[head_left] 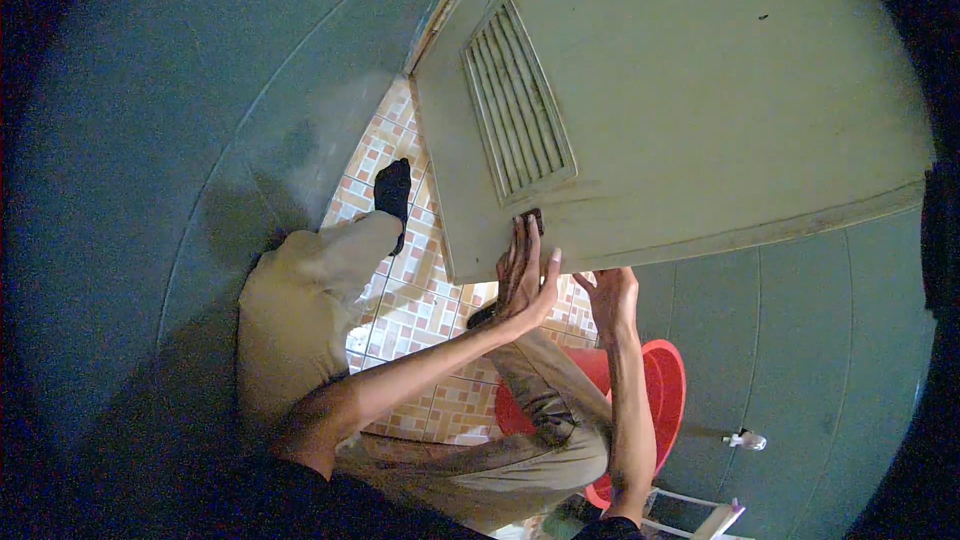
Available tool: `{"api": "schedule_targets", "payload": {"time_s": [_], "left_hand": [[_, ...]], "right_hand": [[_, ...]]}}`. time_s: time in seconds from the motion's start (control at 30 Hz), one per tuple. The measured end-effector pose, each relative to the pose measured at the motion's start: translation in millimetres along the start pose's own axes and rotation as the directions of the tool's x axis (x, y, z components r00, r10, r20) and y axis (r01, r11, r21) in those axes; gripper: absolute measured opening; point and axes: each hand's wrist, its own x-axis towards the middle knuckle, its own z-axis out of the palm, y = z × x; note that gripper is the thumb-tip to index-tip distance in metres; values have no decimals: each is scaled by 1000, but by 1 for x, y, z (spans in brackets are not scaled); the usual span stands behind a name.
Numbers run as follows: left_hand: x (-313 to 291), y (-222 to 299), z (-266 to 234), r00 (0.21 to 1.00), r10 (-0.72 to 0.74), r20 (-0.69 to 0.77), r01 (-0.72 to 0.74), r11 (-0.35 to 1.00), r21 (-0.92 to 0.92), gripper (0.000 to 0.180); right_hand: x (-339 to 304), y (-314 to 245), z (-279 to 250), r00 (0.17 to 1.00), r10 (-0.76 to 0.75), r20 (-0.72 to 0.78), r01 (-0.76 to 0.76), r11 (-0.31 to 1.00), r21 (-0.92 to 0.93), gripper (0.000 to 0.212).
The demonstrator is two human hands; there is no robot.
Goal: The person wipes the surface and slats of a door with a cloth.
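A dark teal wall point(250, 100) curves along the left, beside a person in khaki trousers point(285, 315), knees bent, one black-socked foot point(393, 188) on the patterned tile floor point(465, 395). The left hand point(525, 275) reaches up to a pale green door point(720, 120), which spreads across the upper middle and right, its slatted vent point(520, 105) just beyond the fingertips. The fingers lie extended over a small dark fitting point(537, 221) near the door's edge, thumb apart; whether they grip it cannot be told. To its right, the right hand point(611, 298) is raised at the same edge, fingers bent and partly hidden, their hold unclear. Below that forearm sits a red tub point(668, 390), partly covered by a leg. Farther right, a small tap point(745, 439) juts from the wall.
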Motion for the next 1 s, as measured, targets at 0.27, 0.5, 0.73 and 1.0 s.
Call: {"api": "schedule_targets", "payload": {"time_s": [0.27,0.5,0.73,1.0], "left_hand": [[-7,20,0,987,155,46,-156,988,12,73],[-5,-10,1,997,-68,33,67,998,22,74],[-11,28,-8,941,330,82,-335,941,57,79],[-13,20,-5,985,169,36,-171,983,64,78]], "right_hand": [[-1,0,-11,999,-41,-19,41,999,-29,48],[-6,-7,7,1000,23,15,-24,996,86,48],[1,3,-12,999,-48,21,47,999,16,50],[0,1,-11,997,-10,71,12,999,-30,51]]}}
